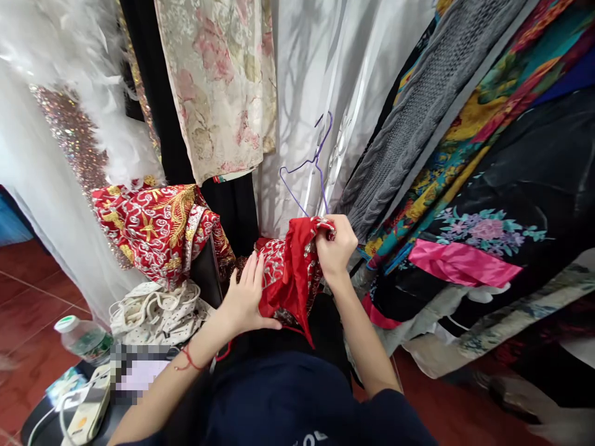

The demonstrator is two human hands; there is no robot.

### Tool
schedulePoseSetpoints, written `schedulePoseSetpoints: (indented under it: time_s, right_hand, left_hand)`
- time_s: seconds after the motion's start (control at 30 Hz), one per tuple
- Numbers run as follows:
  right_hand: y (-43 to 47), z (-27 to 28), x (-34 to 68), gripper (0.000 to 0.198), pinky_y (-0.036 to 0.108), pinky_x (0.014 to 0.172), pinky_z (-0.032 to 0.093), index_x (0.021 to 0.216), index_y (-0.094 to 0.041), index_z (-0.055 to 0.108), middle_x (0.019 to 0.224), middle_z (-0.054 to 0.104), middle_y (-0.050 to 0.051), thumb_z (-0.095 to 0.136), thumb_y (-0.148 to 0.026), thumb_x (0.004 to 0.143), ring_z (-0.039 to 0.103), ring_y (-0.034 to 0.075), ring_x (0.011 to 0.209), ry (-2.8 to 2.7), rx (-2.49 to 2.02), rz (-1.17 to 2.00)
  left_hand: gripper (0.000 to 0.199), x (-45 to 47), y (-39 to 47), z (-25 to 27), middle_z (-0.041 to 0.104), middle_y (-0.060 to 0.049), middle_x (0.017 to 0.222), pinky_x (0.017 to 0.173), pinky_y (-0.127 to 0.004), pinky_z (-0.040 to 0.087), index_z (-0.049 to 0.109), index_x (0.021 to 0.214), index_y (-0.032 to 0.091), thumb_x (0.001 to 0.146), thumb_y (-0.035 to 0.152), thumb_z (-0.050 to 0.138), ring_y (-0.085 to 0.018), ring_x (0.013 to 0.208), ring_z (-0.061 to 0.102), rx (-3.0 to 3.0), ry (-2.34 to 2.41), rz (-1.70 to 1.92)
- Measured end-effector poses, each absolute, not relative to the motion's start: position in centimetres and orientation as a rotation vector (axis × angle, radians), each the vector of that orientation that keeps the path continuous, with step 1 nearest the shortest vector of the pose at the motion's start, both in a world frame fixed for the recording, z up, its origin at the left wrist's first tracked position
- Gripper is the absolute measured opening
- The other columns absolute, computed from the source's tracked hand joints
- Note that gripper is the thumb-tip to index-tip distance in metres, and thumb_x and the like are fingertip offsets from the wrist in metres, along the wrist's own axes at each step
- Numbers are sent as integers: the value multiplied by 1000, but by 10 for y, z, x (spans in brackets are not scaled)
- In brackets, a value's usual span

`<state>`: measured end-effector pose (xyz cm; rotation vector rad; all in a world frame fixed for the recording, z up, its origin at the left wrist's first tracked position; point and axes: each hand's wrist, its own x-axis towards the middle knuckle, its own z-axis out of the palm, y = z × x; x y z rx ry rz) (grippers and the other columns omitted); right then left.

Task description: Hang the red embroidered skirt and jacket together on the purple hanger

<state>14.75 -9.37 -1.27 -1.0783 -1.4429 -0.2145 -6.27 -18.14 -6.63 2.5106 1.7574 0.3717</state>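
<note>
A red garment with silver and gold embroidery (292,266) lies bunched over my lap. My right hand (335,244) is closed on its upper right edge, fingers wrapped round the cloth. Flat against the left side of the garment rests my left hand (248,297), its fingers stretched out and the thumb apart. A purple wire hanger (304,164) rises behind the garment, hook upward; its lower part is hidden by the cloth and my right hand. To the left, another piece of red embroidered fabric (155,232) is draped in a heap.
At lower left, a round black table (35,415) bears a power strip (86,406) with cables. A plastic bottle (83,334) stands near dotted white cloth (158,310). Clothes hang ahead, including a floral dress (223,80), and at right a grey knit (432,118) and black embroidered garment (511,204).
</note>
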Motion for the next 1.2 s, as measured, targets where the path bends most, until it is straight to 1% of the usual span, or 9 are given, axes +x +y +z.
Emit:
schedulePoseSetpoints:
  time_s: [0.07,0.17,0.27,0.43,0.57,0.7,0.93,1.07,1.2]
  right_hand:
    - [-92,-13,162,18,33,76,51,84,-23,60,84,63,7,43,-18,85,62,22,80,-1432,-1121,-246]
    - [-93,-20,187,18,32,74,52,84,-24,60,83,62,6,44,-17,83,62,21,79,-1474,-1136,-287]
    - [-95,-30,209,22,33,73,54,90,-24,63,83,64,5,47,-13,79,64,21,78,-1592,-1083,-320]
    - [-96,-38,241,50,30,80,59,122,-27,70,104,67,8,45,-5,84,67,20,95,-2033,-993,-531]
    - [-94,-35,263,68,32,88,59,133,-44,64,125,64,6,39,3,90,67,16,99,-2360,-970,-680]
    - [-98,-39,271,76,40,98,55,138,-51,56,147,56,4,41,7,91,61,19,124,-2476,-798,-849]
    - [-81,-54,294,18,38,95,54,95,-19,73,134,68,14,55,-13,95,64,25,123,-2755,-434,-1116]
    - [-81,-52,304,13,38,92,50,97,-16,70,139,64,16,58,-16,92,63,27,123,-2777,-388,-1109]
    - [-95,-55,274,16,36,93,43,92,-18,68,146,59,12,52,-14,92,54,24,131,-2907,-195,-945]
  left_hand:
    - [123,-46,-169,-96,13,-35,164,116,-70,25,22,159,3,60,42,84,-47,155,14,2362,1984,195]
    - [67,-51,-133,-121,56,-36,140,113,-66,32,54,137,2,74,21,64,-46,144,41,2090,2063,420]
    - [35,-75,-92,-116,75,-17,106,97,-45,51,67,110,16,83,21,47,-33,114,68,2044,1924,545]
    - [24,-90,-41,-73,68,-5,85,84,-35,54,58,88,16,75,31,46,-24,90,66,1849,1502,1209]
    - [38,-83,-22,-29,63,-1,86,74,-32,53,53,94,18,59,29,60,-21,80,63,1910,1373,845]
    - [53,-74,-14,-5,64,-3,97,73,-31,53,45,109,20,61,29,67,-18,80,64,1963,1114,560]
    - [57,-51,25,-23,66,0,85,80,-29,49,44,131,16,87,49,61,-15,75,61,2200,1149,1044]
    - [63,-38,50,-21,59,4,69,75,-27,45,45,147,19,92,47,59,-15,64,55,2345,1415,1158]
    - [56,-13,67,-16,65,-2,78,78,-29,45,52,146,25,95,47,57,-21,76,64,2531,1488,938]
